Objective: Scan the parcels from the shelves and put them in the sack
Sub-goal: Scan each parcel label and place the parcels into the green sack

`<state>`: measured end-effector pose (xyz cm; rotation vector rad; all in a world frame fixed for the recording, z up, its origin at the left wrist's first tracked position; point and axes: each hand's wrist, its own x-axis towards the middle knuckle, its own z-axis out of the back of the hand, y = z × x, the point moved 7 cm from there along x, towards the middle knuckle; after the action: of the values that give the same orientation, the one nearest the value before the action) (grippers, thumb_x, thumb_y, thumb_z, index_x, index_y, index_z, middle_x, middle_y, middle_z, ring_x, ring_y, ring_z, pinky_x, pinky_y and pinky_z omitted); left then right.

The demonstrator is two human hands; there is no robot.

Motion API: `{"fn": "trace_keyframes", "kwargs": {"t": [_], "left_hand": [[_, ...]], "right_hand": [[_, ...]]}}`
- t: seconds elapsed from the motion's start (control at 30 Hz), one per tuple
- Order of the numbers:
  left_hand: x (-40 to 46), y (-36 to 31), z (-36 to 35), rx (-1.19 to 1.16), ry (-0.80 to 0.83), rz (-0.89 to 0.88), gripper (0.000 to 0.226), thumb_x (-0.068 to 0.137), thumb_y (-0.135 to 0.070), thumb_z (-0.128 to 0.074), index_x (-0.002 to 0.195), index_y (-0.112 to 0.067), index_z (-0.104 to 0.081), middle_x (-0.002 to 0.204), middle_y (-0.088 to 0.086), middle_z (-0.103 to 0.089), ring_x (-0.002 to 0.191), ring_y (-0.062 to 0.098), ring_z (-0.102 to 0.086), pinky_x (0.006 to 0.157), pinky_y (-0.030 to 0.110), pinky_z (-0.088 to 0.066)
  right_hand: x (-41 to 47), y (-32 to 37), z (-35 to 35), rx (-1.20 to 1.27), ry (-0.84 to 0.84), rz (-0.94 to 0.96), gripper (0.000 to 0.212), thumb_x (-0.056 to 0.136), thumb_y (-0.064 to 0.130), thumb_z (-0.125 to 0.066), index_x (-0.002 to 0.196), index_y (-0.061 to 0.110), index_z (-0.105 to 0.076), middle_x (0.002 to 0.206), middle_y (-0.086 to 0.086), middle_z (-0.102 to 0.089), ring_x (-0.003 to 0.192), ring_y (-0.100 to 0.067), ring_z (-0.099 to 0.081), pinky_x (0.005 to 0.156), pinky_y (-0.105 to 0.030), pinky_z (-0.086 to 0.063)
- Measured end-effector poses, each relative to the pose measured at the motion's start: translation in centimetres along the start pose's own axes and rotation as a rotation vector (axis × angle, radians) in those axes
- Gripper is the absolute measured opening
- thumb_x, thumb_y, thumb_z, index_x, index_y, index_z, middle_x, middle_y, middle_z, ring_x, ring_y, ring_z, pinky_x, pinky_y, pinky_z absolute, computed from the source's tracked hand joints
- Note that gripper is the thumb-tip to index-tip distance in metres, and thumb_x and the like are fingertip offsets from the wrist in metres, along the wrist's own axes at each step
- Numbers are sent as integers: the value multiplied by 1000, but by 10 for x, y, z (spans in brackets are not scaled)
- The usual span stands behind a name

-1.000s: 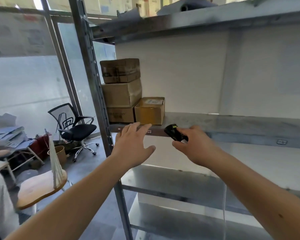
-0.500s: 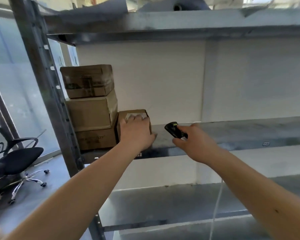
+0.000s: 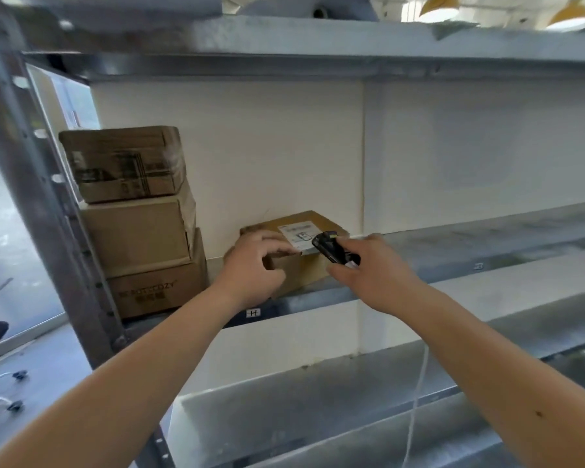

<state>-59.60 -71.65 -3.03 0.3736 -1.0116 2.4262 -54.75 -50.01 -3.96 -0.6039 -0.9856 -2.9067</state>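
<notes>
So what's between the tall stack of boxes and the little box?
In the head view, only bare metal shelf and white wall lie between the stack and the little box.

Both forearms are bare up to the frame's edge, no sleeves in sight. The left hand (image 3: pixel 254 265) and right hand (image 3: pixel 375 271) are ungloved, without rings or watch.

I see a small brown parcel (image 3: pixel 296 265) with a white label lying flat at the shelf (image 3: pixel 470 244) edge, three boxes (image 3: pixel 135 217) stacked just left.
</notes>
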Motion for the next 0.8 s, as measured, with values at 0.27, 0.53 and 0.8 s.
{"fn": "trace_keyframes", "kwargs": {"t": [0.27,0.53,0.8], "left_hand": [[33,24,-8,-562,-186,247,22,87,-16,-81,78,-36,-82,126,-1,-67,124,26,-62,92,26,-57],[56,43,-34,-635,64,488,121,69,-41,-97,162,-48,-21,160,-1,-38,111,13,-46,68,25,-39],[44,31,-31,-616,-51,193,122,43,-43,-101,149,-54,-42,147,-10,-49,130,20,-52,109,40,-50]], "right_hand": [[-2,-12,14,-16,-1,-10,44,93,46,-66,133,30,-65,104,2,-48,66,-13,-56,43,-12,-35],[-5,-11,20,-18,4,-16,44,92,50,-67,134,35,-64,106,8,-43,72,-16,-62,55,-23,-45],[-9,-8,30,-72,-9,-4,57,95,55,-63,149,36,-52,113,6,-43,77,-14,-62,61,-22,-47]]}}
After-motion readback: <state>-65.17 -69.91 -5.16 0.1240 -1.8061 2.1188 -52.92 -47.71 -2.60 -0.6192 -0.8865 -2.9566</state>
